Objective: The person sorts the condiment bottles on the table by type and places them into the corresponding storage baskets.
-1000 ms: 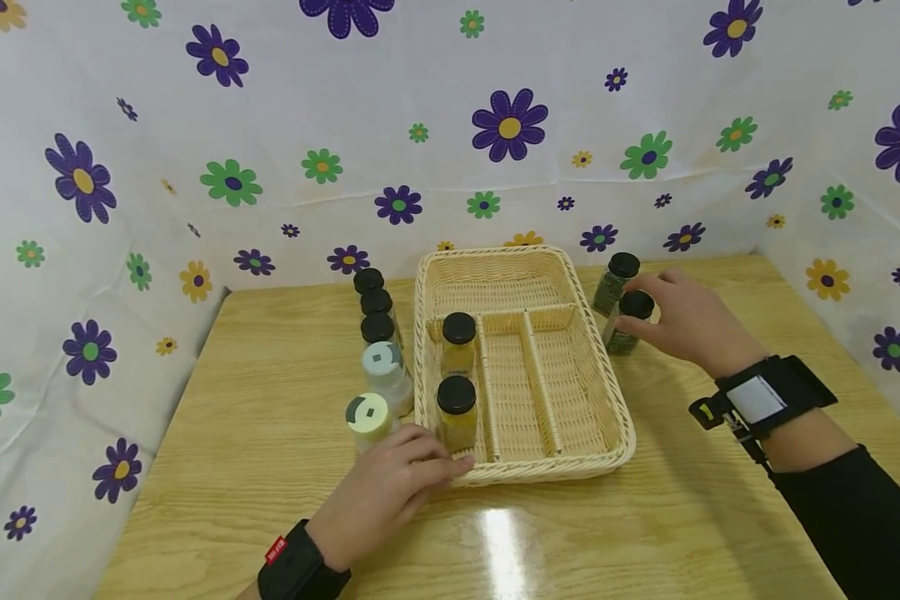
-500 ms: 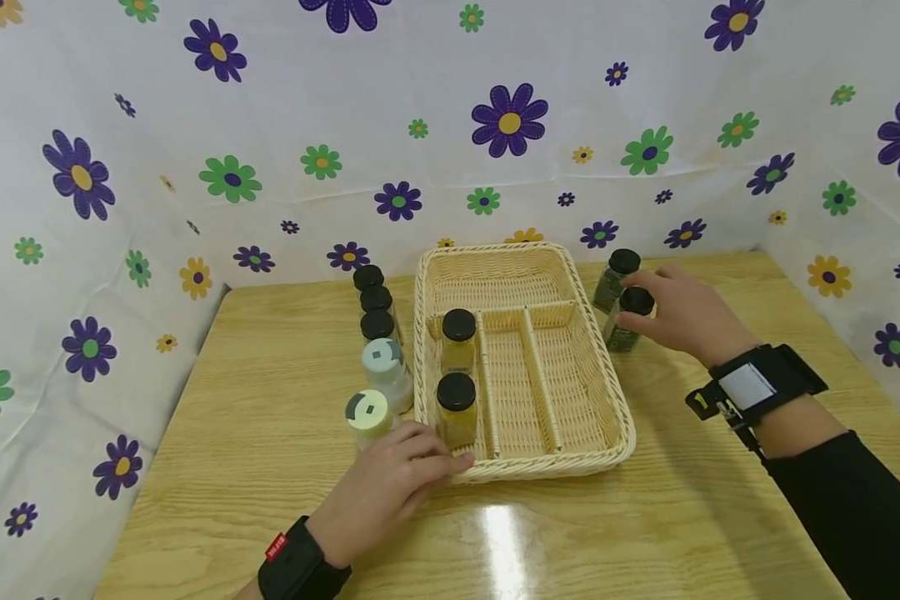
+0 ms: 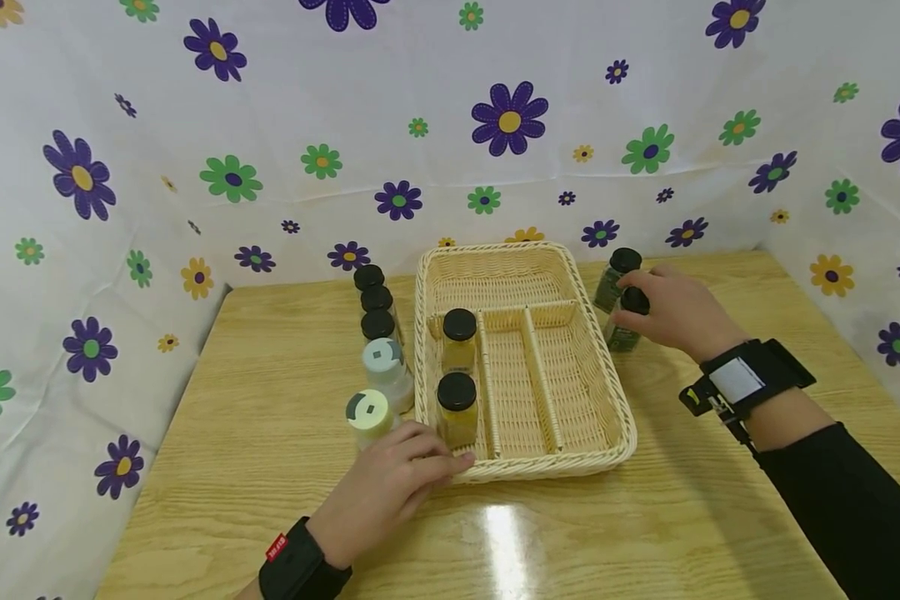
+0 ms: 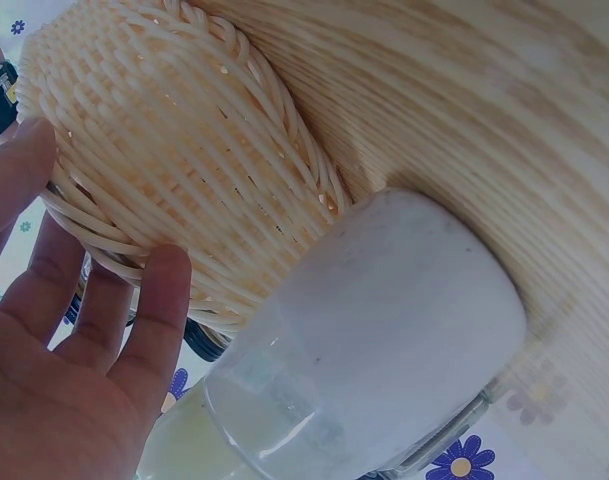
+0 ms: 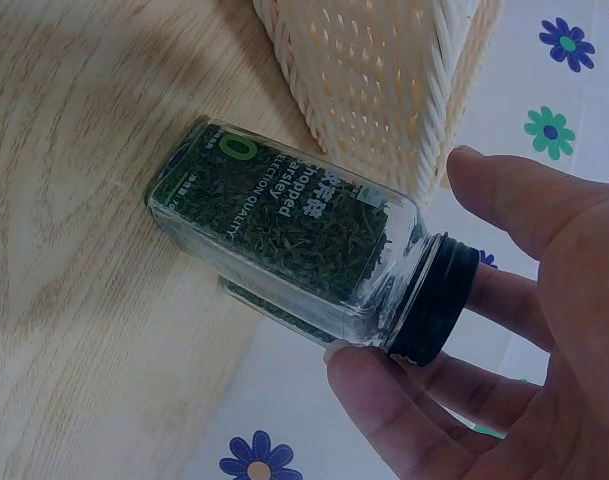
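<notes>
At the near left corner of the divided wicker basket (image 3: pixel 547 467), my left hand (image 3: pixel 390 479) holds the rim. The left wrist view shows its thumb and fingertips along the basket's wall (image 4: pixel 184 150). Right beside this hand stands a jar with a pale yellow-green lid (image 3: pixel 369 412). My right hand (image 3: pixel 678 312) has its fingers curled round the black lid (image 5: pixel 439 300) of a square glass jar of chopped parsley (image 5: pixel 274 215), right of the basket. Another dark green, black-lidded jar (image 3: pixel 617 279) stands just behind it. Two jars of yellow spice (image 3: pixel 459 421) stand in the basket's left compartment.
Left of the basket, several jars stand in a row, among them a white-lidded jar (image 3: pixel 386 371) and black-lidded jars (image 3: pixel 377 325) farther back. The wooden table (image 3: pixel 285 400) ends at a flower-printed cloth (image 3: pixel 270 108) behind and on both sides.
My right hand has shifted slightly left over the parsley jar's lid, covering more of it. The lid has moved a little left too. My left hand stays at the basket corner.
</notes>
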Available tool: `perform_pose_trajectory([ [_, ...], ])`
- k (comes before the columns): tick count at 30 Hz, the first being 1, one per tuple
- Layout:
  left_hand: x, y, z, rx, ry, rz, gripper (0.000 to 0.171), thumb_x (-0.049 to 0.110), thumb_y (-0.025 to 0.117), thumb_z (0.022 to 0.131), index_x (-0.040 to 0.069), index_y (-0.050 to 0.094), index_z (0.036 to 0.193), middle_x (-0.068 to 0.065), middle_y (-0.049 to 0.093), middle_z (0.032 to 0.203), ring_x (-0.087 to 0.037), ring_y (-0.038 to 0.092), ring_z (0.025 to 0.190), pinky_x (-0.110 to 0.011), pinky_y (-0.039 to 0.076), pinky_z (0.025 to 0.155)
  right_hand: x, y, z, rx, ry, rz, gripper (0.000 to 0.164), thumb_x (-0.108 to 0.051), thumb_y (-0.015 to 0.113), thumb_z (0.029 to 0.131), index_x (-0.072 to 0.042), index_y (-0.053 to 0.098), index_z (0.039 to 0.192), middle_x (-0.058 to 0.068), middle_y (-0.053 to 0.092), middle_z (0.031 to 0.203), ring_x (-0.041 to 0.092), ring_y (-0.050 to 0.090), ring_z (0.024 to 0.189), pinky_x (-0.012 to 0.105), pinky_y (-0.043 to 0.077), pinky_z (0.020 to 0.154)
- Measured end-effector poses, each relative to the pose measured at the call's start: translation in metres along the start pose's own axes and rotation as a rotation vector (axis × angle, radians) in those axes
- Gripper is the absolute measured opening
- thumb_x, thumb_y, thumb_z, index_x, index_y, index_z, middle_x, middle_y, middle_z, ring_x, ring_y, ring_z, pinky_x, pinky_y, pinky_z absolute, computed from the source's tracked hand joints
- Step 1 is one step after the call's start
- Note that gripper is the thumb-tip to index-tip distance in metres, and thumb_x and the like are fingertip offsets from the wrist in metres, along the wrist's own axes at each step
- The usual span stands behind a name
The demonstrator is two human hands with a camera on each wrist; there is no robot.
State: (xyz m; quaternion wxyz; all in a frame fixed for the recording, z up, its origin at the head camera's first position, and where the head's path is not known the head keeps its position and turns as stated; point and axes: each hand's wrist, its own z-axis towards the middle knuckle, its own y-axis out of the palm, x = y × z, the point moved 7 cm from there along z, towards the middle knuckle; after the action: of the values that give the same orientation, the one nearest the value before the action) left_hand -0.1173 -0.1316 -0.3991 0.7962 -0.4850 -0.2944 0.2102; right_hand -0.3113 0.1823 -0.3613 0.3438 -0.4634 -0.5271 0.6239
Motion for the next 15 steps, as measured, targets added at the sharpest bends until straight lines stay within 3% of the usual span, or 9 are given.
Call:
perform_pose_trajectory([
  [7,0.0006,-0.0021,0.0004,0.010,0.006,-0.007,0.043,0.008,0.071,0.090,0.028,0.069,0.128,0.012,0.065,0.099,-0.009,0.055,0.100,-0.028,0.050,0.088,0.0018,-0.0008,0.0056,0.012,0.004,0.001,0.049,-0.035,0.072,0.090,-0.005,0.064,0.128,0.027,0.060,0.119,0.039,0.059,0.098,0.056,0.052,0.081],
  [15,0.0003,-0.0022,0.0011,-0.002,-0.009,-0.014,0.041,0.009,0.071,0.091,0.028,0.070,0.127,0.012,0.065,0.098,-0.008,0.054,0.099,-0.027,0.050,0.087,0.0040,0.0027,0.0089,0.015,0.026,0.006,0.047,-0.034,0.072,0.090,-0.004,0.064,0.126,0.028,0.061,0.120,0.040,0.061,0.100,0.056,0.052,0.084],
])
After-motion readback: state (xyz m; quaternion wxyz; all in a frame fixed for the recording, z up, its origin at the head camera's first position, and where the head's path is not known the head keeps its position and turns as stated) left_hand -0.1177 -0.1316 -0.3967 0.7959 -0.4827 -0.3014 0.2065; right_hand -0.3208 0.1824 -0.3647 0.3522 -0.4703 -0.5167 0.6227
